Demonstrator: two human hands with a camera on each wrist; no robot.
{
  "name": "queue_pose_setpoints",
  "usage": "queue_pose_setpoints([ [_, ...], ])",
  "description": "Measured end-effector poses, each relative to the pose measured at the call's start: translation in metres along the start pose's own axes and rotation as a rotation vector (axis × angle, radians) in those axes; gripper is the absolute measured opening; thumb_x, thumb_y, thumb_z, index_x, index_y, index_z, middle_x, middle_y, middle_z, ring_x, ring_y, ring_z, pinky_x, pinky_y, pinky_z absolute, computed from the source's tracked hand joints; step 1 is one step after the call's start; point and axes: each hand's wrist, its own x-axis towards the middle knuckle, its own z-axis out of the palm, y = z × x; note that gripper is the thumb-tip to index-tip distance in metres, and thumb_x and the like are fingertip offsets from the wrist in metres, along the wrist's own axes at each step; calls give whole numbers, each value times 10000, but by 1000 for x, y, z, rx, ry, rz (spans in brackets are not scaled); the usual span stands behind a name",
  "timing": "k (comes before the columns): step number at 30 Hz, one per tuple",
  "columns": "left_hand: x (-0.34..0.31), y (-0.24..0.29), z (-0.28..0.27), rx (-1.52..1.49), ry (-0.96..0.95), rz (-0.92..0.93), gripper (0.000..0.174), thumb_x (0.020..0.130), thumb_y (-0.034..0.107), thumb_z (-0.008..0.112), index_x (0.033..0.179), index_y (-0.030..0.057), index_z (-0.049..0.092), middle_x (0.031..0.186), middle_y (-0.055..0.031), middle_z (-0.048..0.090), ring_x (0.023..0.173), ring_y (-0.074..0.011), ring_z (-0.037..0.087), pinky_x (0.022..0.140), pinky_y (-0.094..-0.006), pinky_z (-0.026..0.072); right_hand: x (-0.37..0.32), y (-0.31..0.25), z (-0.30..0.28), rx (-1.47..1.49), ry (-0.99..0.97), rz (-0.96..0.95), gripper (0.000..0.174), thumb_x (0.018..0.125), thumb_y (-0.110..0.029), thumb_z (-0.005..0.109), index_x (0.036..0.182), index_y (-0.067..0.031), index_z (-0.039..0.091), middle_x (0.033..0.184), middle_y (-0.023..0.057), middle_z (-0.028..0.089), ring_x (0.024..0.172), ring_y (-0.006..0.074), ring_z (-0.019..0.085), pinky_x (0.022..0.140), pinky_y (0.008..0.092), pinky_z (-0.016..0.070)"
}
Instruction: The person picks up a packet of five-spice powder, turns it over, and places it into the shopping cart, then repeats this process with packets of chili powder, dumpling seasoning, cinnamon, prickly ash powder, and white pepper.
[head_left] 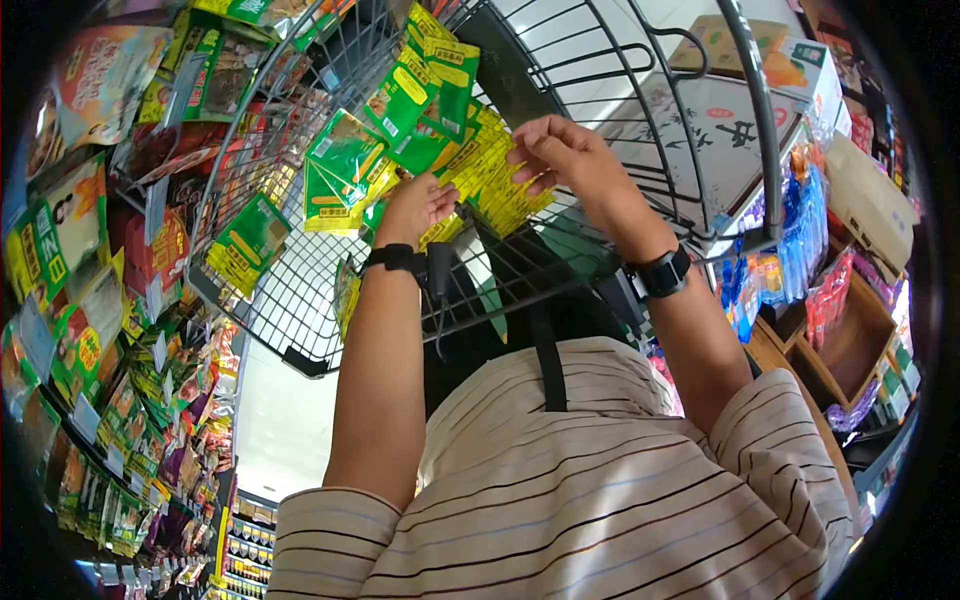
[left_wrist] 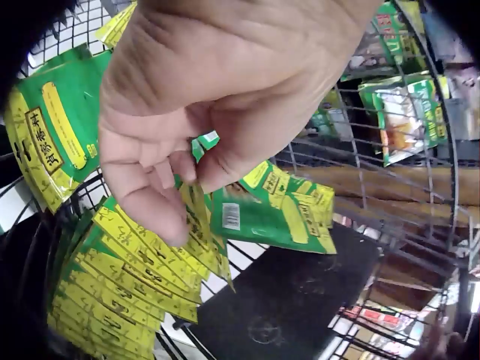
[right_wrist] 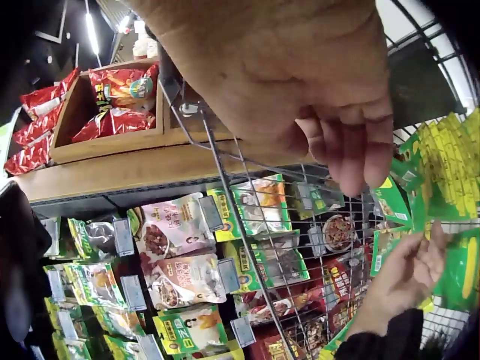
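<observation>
The left hand [left_wrist: 225,97] fills the left wrist view, thumb and forefinger pressed together on the top edge of one green-and-yellow sachet [left_wrist: 196,225]. Below that pinch the bunch of sachets [left_wrist: 135,277] lies shingled, its long axis running down and to the left. In the head view the same bunch hangs against the upper grid of the wire rack [head_left: 290,300], spanning the gap between the two hands. The left hand is at its lower end. The right hand [head_left: 570,160] is at the upper end with its fingers curled over the bunch, though I cannot tell whether they actually grip. Loose green packets [head_left: 345,165] hang just left of the bunch. Beyond the rack are shelved snack bags [right_wrist: 187,277] and a wooden crate [right_wrist: 112,142] of red bags.
</observation>
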Motion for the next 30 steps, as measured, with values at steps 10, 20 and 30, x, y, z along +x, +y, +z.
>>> queue_pose_setpoints([
  [10, -153, 3, -7, 20, -243, 205, 247, 909, 160, 565, 1115, 24, 557, 1034, -111, 670, 882, -198, 670, 692, -298, 521, -42, 22, 47, -962, -176, -635, 660, 758, -185, 772, 1342, -22, 511, 1255, 204, 582, 1172, 326, 577, 997, 375, 462],
  [20, -300, -4, -20, 293, -129, 604, 349, 967, 308, 578, 1137, 4, 558, 1036, -131, 666, 857, -203, 669, 663, -320, 530, -95, 7, 116, -1082, -37, -754, 184, 885, -153, 598, 1040, -67, 647, 874, 163, 685, 859, 391, 643, 730, 461, 533],
  [30, -364, 7, -82, 792, 54, 1086, 419, 959, 342, 631, 1243, 38, 579, 1143, -82, 598, 1090, -190, 554, 962, -329, 433, -144, -94, 152, -673, -538, -405, 363, 959, -312, 641, 1104, 18, 681, 958, 9, 708, 893, 54, 577, 817, 248, 465],
])
